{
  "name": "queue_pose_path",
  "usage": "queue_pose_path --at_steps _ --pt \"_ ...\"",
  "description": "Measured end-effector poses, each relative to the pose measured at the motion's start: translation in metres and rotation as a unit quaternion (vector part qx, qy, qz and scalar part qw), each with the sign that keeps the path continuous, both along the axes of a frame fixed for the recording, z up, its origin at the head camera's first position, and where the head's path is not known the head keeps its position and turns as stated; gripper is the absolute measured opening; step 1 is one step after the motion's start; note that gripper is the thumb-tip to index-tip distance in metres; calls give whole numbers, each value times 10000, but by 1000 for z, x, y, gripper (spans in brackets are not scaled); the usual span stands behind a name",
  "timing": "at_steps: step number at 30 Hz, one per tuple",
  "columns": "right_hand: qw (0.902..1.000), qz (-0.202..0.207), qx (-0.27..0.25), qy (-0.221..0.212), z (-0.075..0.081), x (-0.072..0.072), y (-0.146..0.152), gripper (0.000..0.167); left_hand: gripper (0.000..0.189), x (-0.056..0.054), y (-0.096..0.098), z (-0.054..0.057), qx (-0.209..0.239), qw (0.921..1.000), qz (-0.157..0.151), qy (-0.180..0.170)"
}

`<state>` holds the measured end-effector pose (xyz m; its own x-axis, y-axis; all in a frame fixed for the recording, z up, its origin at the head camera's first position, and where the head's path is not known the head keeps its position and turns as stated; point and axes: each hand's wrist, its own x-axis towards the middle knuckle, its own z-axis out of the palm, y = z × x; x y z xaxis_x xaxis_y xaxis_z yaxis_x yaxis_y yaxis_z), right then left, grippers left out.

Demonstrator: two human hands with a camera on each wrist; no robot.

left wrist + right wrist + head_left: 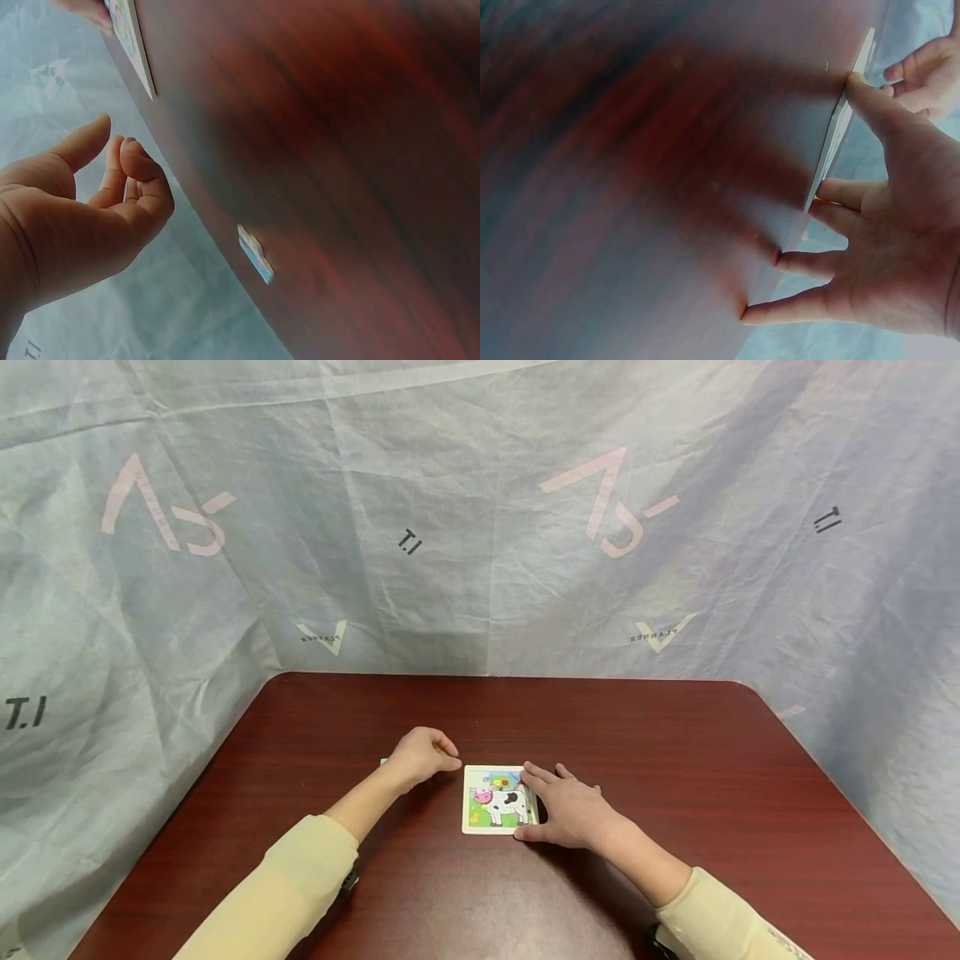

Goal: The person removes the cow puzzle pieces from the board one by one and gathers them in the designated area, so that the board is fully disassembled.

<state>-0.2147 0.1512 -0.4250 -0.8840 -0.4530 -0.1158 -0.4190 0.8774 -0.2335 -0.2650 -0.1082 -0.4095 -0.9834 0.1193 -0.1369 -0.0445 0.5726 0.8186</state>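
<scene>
A square cow picture puzzle (495, 800) with a pale wooden rim lies flat on the table. My right hand (566, 810) stretches along its right side, thumb and index finger touching the rim; other fingertips rest on the tabletop in the right wrist view, and the hand hides part of that edge. Just off the puzzle's upper left corner hovers my left hand (424, 755), fingers loosely bent, thumb apart, nothing between them. A small flat piece (256, 255), blue with a pale wooden edge, lies on the table beyond the left hand, mostly hidden in the head view.
The dark red-brown table (637, 727) has rounded far corners. A wrinkled grey-white sheet (480, 585) with printed marks hangs behind it and along both sides.
</scene>
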Motion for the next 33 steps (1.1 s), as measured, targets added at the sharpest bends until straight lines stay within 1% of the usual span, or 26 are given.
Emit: queue_pose_path --at_steps 3,7,14,22,26,29,33 --pt "10000 -13 8 -13 0 -1 -1 90 10 1 9 -2 -14 9999 -97 -43" --pt "10000 -54 10 -31 -1 -1 -2 90 9 0 19 -8 -71 9997 -206 -93" --pt "10000 -64 -11 -42 -3 -1 -2 90 12 -1 33 -16 -283 9994 -174 -54" --pt "10000 -45 30 16 -3 -2 -1 90 17 -1 44 -19 -440 9990 -67 -68" --pt "10000 -36 74 38 -2 -1 0 90 17 0 49 -21 -525 9986 -83 8" --pt "9999 -28 78 61 -1 -1 0 90 18 1 52 -20 -744 9971 -91 157" --pt "10000 -33 45 48 -2 0 0 89 19 2 54 -19 -974 9950 -32 233"
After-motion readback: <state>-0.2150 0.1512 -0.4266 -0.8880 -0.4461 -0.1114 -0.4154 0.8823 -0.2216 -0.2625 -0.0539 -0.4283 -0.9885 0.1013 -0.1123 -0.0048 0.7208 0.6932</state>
